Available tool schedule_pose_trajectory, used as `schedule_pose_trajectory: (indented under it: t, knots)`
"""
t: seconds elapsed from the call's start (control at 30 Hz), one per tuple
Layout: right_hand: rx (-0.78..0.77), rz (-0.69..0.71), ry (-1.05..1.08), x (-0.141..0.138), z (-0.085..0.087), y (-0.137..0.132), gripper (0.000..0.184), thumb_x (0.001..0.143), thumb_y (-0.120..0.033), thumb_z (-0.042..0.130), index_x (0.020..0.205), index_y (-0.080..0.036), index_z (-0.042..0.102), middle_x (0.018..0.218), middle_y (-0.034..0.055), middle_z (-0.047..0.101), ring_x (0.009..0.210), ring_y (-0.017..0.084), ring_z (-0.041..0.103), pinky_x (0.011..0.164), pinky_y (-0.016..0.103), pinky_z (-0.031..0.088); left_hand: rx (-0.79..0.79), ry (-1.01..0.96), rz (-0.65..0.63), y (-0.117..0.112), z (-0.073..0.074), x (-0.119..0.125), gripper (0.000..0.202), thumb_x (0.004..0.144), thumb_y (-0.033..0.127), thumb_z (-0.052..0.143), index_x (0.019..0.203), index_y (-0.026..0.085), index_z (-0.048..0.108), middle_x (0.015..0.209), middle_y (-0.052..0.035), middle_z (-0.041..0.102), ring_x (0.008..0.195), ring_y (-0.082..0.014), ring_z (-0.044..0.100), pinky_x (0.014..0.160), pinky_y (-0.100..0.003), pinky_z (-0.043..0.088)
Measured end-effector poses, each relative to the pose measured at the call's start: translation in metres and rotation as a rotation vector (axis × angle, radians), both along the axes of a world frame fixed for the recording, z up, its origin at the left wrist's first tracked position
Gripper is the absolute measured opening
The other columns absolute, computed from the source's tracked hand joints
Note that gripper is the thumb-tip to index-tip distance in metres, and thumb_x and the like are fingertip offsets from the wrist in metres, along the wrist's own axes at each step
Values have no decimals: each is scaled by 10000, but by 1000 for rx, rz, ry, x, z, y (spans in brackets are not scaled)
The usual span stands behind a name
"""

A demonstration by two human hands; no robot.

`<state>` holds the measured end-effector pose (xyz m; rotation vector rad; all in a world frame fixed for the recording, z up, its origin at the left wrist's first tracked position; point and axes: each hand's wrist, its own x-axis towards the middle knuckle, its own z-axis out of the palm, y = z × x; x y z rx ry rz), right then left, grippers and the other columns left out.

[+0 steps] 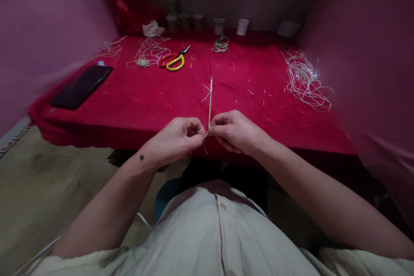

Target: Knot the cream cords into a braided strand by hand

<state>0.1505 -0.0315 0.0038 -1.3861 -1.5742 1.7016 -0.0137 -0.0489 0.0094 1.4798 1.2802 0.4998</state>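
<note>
Left hand (pixel 181 139) and right hand (pixel 238 133), each grip pinching braided cord (pixel 210 105) near its close end, cord running straight ahead, scissors (pixel 180 56) beyond grip, leftward.

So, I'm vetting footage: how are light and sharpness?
Head view: dim at the back, thread spools in shadow; head view: left pink wall soft; head view: scissors fairly crisp, braided cord too fine to trace where left hand and right hand pinch it.

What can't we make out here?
Head view: the pinched stretch of the cord, covered by the left grip and right grip.
Head view: any labels on the spools, lost in shadow.
Head view: single threads in the tangle, too fine to trace.
</note>
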Motion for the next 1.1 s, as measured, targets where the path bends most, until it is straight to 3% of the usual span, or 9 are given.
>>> schedule_pose_trajectory:
  t: [0.1, 0.33, 0.47, 0.63, 0.67, 0.77, 0.8, 0.9, 1.1]
  knots:
    - [34, -39, -44, -2, 2, -4, 244, 766, -59, 506, 557, -170, 444, 330, -88, 368, 237, 32, 307, 249, 152, 190, 46, 31, -14, -8, -2, 1, 46, 761, 190, 523, 718, 179, 534, 465, 86, 405, 358, -52, 313, 361, -186, 261]
    - [-26, -24, 25, 2, -3, -2, 197, 760, -112, 522, 571, -164, 496, 357, -70, 418, 238, 47, 309, 236, 169, 193, 693, 399, 34, -35, -34, 19, 148, 860, 190, 453, 857, 143, 593, 733, -41, 654, 629, -136, 590, 606, -258, 434]
    - [-28, 17, 18, 5, -2, 0, 207, 755, -138, 553, 558, -163, 497, 350, -68, 419, 246, 44, 319, 238, 160, 186, 791, 408, -37, -45, -44, 24, 212, 901, 170, 387, 870, 133, 593, 778, -78, 658, 675, -149, 607, 633, -266, 459]
    - [-35, 26, -16, 6, 2, 0, 201, 742, -136, 560, 556, -163, 492, 329, -71, 406, 246, 44, 317, 236, 153, 183, 571, 283, -275, -38, -30, 8, 161, 864, 166, 471, 789, 169, 613, 753, -36, 650, 662, -129, 601, 622, -240, 475]
    - [-35, 26, -4, 6, 1, 1, 193, 742, -133, 555, 561, -163, 496, 335, -72, 410, 245, 44, 313, 235, 154, 184, 520, 244, -190, -34, -24, 5, 142, 852, 181, 501, 770, 171, 616, 718, -24, 646, 626, -119, 596, 592, -228, 471]
    - [-37, 35, 21, 6, -1, 1, 194, 756, -136, 538, 568, -163, 497, 336, -74, 412, 236, 43, 302, 233, 159, 180, 313, 71, 279, -24, -10, 1, 116, 837, 233, 539, 923, 169, 583, 541, 32, 588, 401, -87, 509, 408, -191, 403]
    - [-35, 41, 24, 6, -2, 1, 198, 762, -140, 536, 570, -164, 496, 334, -75, 411, 234, 44, 303, 234, 159, 181, 203, -21, 319, -21, -7, 2, 155, 832, 256, 552, 958, 165, 564, 506, 41, 581, 354, -87, 487, 365, -185, 374]
    - [-22, 57, 36, 7, -3, 2, 198, 771, -155, 542, 579, -164, 496, 343, -75, 420, 238, 43, 317, 237, 158, 187, -41, -259, 270, -14, -5, 10, 209, 802, 275, 595, 951, 136, 549, 510, 16, 622, 371, -115, 558, 377, -193, 431]
    - [-27, 81, 6, 9, -1, 3, 200, 770, -163, 541, 576, -164, 491, 335, -72, 421, 238, 42, 320, 244, 154, 185, -125, -361, 249, -7, -11, 17, 146, 748, 221, 643, 784, 112, 552, 535, 5, 629, 448, -109, 609, 462, -209, 526]
